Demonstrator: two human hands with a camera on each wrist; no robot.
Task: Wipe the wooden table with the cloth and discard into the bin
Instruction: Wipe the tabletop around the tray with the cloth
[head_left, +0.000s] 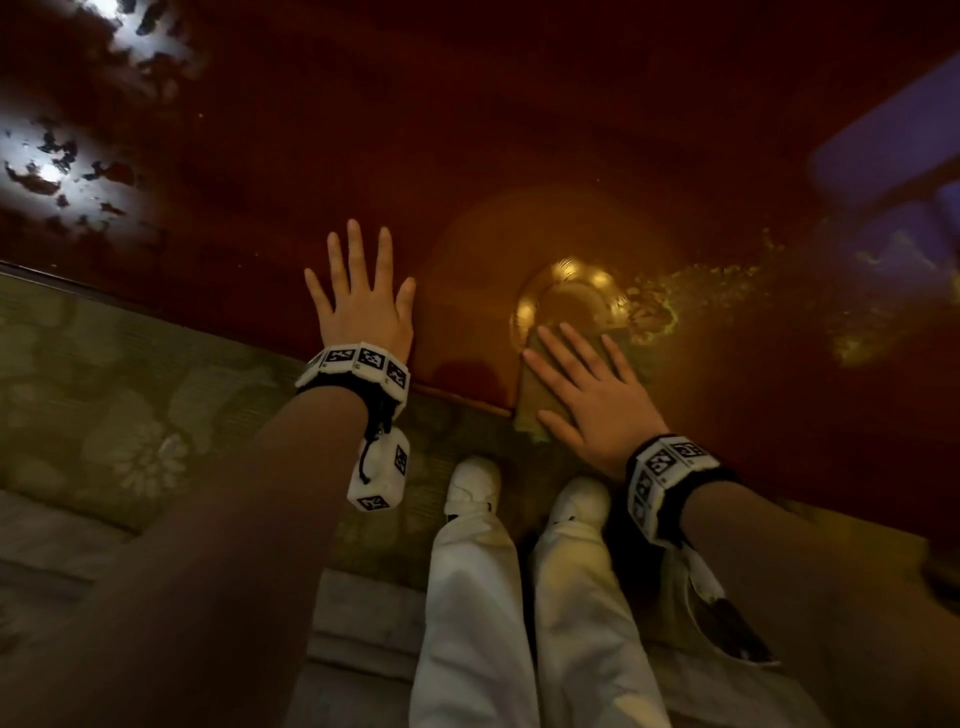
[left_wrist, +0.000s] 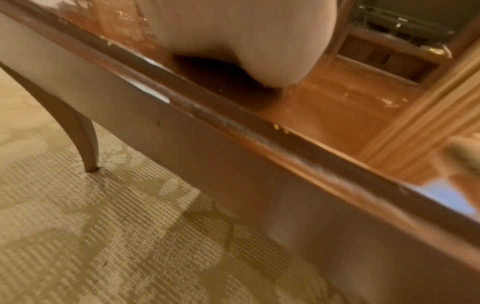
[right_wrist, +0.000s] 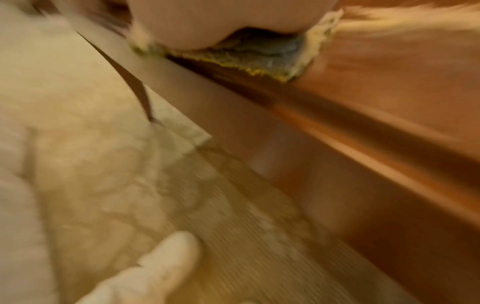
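My right hand (head_left: 587, 384) lies flat with straight fingers on a greenish cloth (head_left: 532, 400) at the near edge of the glossy wooden table (head_left: 467, 130). The cloth (right_wrist: 259, 59) hangs slightly over that edge under my palm (right_wrist: 207, 22). Yellow crumbs (head_left: 717, 291) are scattered on the tabletop to the right of the cloth. My left hand (head_left: 361, 296) rests flat with spread fingers on the bare wood, left of the cloth. Its palm (left_wrist: 246, 37) presses on the table near the rim (left_wrist: 233, 123). No bin shows in any view.
Patterned carpet (head_left: 104, 395) lies below the table edge, with my white shoes (head_left: 475, 483) and white trousers (head_left: 467, 613) close to it. A curved table leg (left_wrist: 80, 133) stands on the carpet. A blue shape (head_left: 883, 145) is reflected at the far right.
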